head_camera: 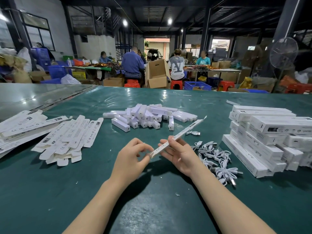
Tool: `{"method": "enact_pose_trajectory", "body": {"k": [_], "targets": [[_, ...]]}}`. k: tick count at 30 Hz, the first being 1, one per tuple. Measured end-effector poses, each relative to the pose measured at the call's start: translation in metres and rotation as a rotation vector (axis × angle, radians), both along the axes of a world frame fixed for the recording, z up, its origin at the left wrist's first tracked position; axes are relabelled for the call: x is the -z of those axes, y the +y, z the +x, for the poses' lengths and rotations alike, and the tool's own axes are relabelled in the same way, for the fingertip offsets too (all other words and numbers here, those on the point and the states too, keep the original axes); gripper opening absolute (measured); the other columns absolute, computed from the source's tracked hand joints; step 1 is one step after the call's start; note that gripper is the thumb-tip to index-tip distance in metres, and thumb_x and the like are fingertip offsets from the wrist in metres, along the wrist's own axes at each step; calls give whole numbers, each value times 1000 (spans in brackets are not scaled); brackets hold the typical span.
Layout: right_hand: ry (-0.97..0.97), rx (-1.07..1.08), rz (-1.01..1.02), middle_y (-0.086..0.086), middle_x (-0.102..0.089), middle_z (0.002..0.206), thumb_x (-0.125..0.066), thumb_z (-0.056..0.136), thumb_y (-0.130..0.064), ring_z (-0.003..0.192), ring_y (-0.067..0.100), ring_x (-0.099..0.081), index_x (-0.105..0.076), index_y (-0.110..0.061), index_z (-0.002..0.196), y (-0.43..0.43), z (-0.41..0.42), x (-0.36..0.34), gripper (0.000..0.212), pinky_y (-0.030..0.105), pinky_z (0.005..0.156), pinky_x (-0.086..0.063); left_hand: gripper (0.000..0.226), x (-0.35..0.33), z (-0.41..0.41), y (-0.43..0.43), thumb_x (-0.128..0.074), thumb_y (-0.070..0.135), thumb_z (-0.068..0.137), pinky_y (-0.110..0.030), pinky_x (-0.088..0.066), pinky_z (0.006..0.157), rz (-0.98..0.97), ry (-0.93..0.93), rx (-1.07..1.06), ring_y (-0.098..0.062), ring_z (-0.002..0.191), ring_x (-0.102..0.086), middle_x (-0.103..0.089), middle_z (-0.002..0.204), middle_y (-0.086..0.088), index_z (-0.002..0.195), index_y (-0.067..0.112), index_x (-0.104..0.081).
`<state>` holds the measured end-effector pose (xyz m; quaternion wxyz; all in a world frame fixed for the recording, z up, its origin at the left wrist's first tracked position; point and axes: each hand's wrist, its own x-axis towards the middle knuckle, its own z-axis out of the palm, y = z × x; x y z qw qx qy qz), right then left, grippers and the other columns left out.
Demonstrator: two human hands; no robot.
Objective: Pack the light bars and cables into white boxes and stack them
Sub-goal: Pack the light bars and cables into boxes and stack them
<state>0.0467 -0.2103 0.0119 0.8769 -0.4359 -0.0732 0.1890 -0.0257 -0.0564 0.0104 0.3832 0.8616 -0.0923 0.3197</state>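
1. Two bare hands met above the green table in the head view, on our near side of the pile of light bars.
2. The right hand gripped a flat white box between its thumb and curled fingers. The box was not yet folded, and it slanted up from the hand toward the right end of the pile, clear of the table.
3. The left hand had its fingers curled, with thumb and fingertips pinching the near end of that box.
4. The pile itself lay loose and criss-crossed at mid-table, beyond both hands.
5. Left of the pile, we saw more box blanks fanned out with their printed sides up.
6. Right of the pile and nearer to us, white cables lay in tangled coils just beside the right forearm. A single cable lay apart from them, closer to the pile.
7. Farther right of the pile, closed boxes stood stacked in several layers, just past the cables.
8. Behind the pile, past the table's far edge, people sat at other tables among cartons and blue crates.
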Motion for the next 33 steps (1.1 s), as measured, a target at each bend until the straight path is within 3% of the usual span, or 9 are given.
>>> {"method": "enact_pose_trajectory", "body": {"k": [4,9,16,20,23,27,30,33], "targets": [[17,40,12,9,-71,73,-52,88,-3,63,18,-70,-51,-6,89,-2,1,-1,4,30,60,-59,26,1,0,0,-69,-5,68,-15,-43,66,-43,8,-30,-6,83,-53,-53,82,9,72,21,-69],[20,20,14,8,-71,67,-50,90,-2,60,16,-69,-52,-6,89,-3,0,-3,5,27,57,-58,23,3,1,0,-70,-6,65,-5,-38,68,2,14,-29,-5,88,-54,-49,95,14,75,15,-70],[0,-16,11,9,-71,71,-51,88,1,63,18,-70,-51,-7,94,-4,-2,-2,10,30,57,-58,20,4,0,0,-73,4,69,-17,-43,70,151,18,17,1,88,-48,-43,96,15,77,16,-61],[13,-15,22,6,-71,69,-54,86,0,62,17,-70,-51,-12,91,-5,-3,-3,14,31,57,-58,17,4,0,-2,-71,8,75,-36,-49,68,176,103,-17,-17,79,-53,-40,96,12,83,19,-61],[25,-7,33,6,-71,67,-55,84,0,61,18,-70,-52,-12,88,-6,-3,-3,13,31,53,-57,18,4,-1,-1,-70,11,78,-38,-49,66,121,121,-13,-21,64,-50,-45,92,11,82,26,-60],[-2,-4,15,5,-70,64,-59,78,-5,60,18,-69,-52,-12,85,-5,-3,-3,12,31,52,-57,27,4,0,-3,-65,9,81,-27,-43,60,100,137,60,-14,57,-45,-52,85,10,78,33,-53],[-29,-27,-12,4,-68,62,-63,66,-12,59,17,-69,-52,-11,86,-5,-4,-4,23,31,53,-57,32,5,-1,-5,-59,9,80,-18,-31,52,38,174,93,-11,51,-37,-49,65,9,70,38,-48],[-30,-25,-12,4,-67,62,-64,64,-15,59,17,-68,-52,-12,86,-5,-4,-3,26,30,51,-56,23,5,-4,-11,-51,21,74,-17,-27,46,-60,186,128,-10,44,-32,-43,49,12,68,42,-46]]}}
